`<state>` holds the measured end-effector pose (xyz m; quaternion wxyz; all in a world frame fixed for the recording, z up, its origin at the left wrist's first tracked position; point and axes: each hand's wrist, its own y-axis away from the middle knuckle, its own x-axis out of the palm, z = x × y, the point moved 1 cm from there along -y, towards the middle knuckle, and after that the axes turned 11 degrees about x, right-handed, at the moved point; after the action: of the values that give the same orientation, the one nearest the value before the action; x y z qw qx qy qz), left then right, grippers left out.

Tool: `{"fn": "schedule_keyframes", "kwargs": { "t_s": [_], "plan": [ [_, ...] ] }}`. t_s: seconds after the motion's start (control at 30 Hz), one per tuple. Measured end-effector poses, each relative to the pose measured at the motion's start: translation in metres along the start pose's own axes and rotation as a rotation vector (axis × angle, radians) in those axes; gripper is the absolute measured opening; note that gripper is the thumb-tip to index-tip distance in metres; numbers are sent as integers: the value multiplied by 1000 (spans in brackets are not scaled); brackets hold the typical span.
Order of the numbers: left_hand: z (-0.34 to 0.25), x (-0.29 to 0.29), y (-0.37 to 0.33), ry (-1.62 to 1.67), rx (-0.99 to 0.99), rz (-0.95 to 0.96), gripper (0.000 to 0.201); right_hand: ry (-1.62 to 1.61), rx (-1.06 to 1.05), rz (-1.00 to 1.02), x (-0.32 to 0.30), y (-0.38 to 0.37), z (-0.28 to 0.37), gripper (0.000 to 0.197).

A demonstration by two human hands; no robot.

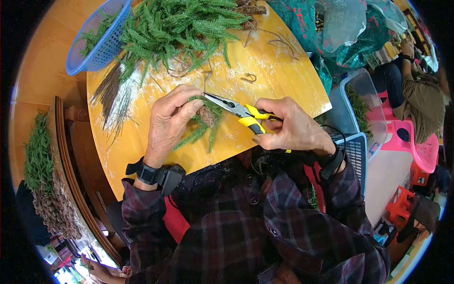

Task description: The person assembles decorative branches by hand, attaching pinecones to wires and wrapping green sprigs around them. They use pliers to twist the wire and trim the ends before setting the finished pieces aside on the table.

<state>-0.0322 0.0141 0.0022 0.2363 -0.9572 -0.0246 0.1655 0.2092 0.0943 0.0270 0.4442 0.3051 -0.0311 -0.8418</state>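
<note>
We see a yellow wooden table (283,80) dusted with white powder, bearing a heap of green sprigs (184,28), a blue basket (99,40) and stray twigs (279,42).

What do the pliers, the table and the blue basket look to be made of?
Pliers: grey metal jaws with a dull sheen; the handles wear yellow and black sleeves, probably rubber or plastic. Table: likely wood or a wood-look laminate, yellowish and smooth, dusted with pale crumbs. Blue basket: plastic, judging by its even moulded mesh.
</note>
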Motion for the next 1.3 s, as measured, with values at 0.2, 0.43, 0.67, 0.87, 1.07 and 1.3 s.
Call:
{"fn": "schedule_keyframes", "kwargs": {
  "t_s": [0.2, 0.43, 0.67, 0.87, 1.07, 1.3],
  "plan": [
    [1, 6, 5, 202, -129, -119, 16, -384, 172, 220, 0, 1, 6, 26],
    [1, 5, 5, 203, -166, -162, 16, -394, 179, 231, 3, 2, 4, 25],
    [-1, 6, 5, 204, -128, -112, 15, -458, 189, 237, 2, 2, 10, 23],
    [1, 7, 7, 228, -164, -125, 15, -400, 182, 248, 2, 2, 9, 24],
    [-6, 8, 5, 318, -316, -155, 19, -405, 161, 268, 3, 3, 5, 24],
    [5, 5, 11, 197, -298, -86, 21, -350, 187, 353, -1, -2, -4, 26]
  ]
}}
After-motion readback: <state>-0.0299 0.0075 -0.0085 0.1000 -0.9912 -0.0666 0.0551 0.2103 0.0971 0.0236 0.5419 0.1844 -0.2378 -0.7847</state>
